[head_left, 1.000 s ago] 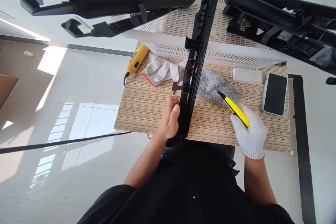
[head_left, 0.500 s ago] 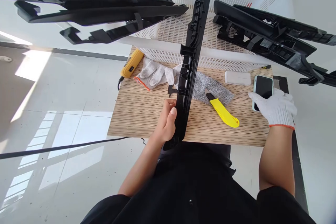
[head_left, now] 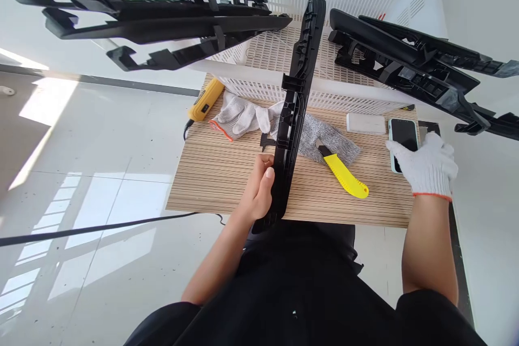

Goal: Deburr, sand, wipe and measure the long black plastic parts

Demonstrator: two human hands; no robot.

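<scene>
My bare left hand (head_left: 261, 186) is wrapped around the lower end of a long black plastic trim piece (head_left: 295, 100), which stands up from my lap past the table edge. My right hand (head_left: 430, 167), in a white knit glove with an orange cuff, is at the table's right side. Its thumb stretches apart from the fingers, over the right edge of a phone (head_left: 403, 138) with a dark screen and pale green case. Nothing shows in that hand. Between my hands, a yellow utility knife (head_left: 344, 174) lies partly on a grey knit sleeve (head_left: 324, 132).
A white perforated basket (head_left: 348, 86) stands behind. Black trim pieces jut out at upper left (head_left: 170, 24) and upper right (head_left: 405, 59). On the wood-grain table (head_left: 211, 173) are a yellow corded tool (head_left: 206, 100), a white glove (head_left: 243, 113), a dark caliper-like tool (head_left: 267, 142) and a white box (head_left: 366, 123).
My right hand has shifted slightly off the phone, so more of its screen shows. The view has moved a little. My left hand keeps its hold on the trim piece.
</scene>
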